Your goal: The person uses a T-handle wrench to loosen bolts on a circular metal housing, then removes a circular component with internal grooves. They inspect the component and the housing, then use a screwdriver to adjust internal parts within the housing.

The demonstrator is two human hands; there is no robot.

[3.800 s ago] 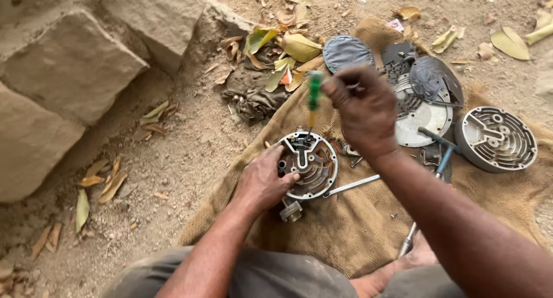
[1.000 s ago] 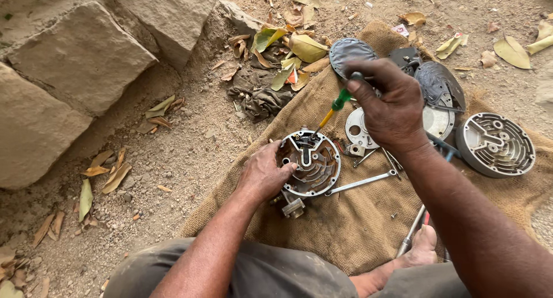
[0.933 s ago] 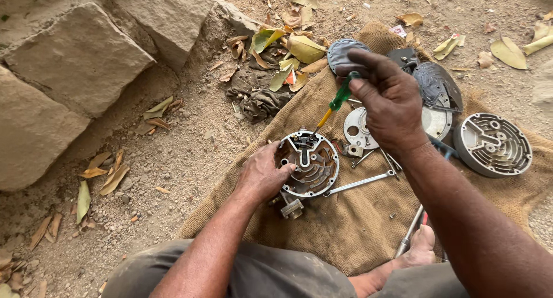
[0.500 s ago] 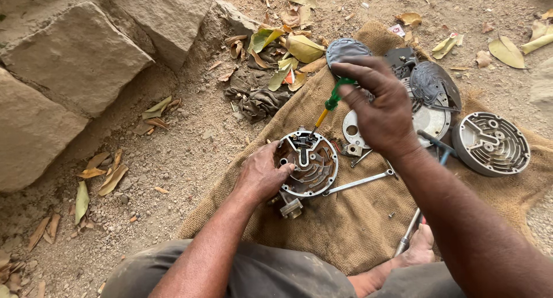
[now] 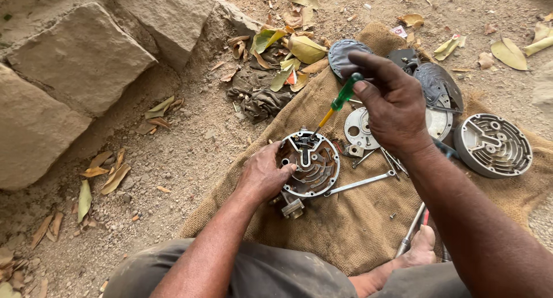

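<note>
A round metal housing (image 5: 311, 162) with inner ribs lies on a burlap cloth (image 5: 357, 229). My left hand (image 5: 262, 174) grips its left rim and holds it steady. My right hand (image 5: 394, 105) is closed on the green handle of a screwdriver (image 5: 340, 102). The yellow shaft slants down to the left, and its tip rests in the upper part of the housing.
On the cloth lie a finned round cover (image 5: 493, 145), a flat round plate (image 5: 360, 128), a dark gasket (image 5: 438, 85), a spanner (image 5: 360, 184) and loose screws. Large stone blocks (image 5: 80, 62) stand at the left. Dry leaves and a dirty rag (image 5: 259, 99) lie on the sandy ground.
My right hand has tilted the screwdriver from upright to slanting and shifted slightly, with the tip staying at the housing's top. My left hand has kept its grip.
</note>
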